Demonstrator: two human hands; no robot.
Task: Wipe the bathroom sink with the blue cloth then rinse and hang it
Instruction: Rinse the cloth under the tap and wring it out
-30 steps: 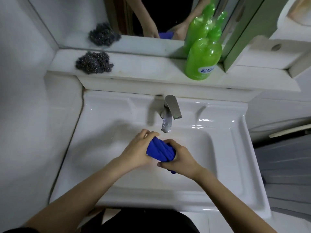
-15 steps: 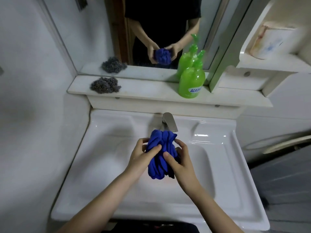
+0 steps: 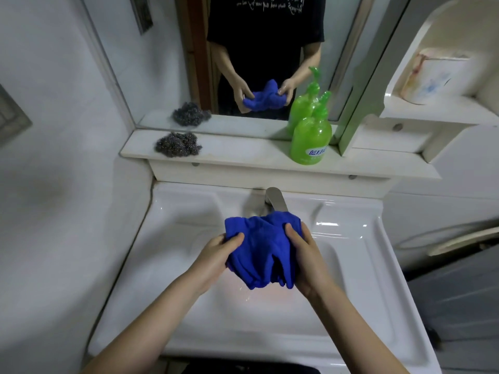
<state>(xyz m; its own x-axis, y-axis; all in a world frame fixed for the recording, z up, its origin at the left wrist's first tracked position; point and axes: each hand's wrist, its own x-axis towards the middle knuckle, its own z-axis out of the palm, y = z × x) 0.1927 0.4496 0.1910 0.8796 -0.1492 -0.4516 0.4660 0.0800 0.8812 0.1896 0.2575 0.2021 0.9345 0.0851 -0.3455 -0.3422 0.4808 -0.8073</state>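
Blue cloth [image 3: 259, 249] above white sink [image 3: 172, 238], shelf [image 3: 243, 155] and mirror [image 3: 162, 71] behind.

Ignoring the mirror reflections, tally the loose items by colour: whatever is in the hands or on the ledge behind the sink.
Blue: 1, the blue cloth, gripped by the left hand and the right hand
Green: 1, the soap bottle on the ledge
Grey: 1, the scouring pad on the ledge
Total: 3
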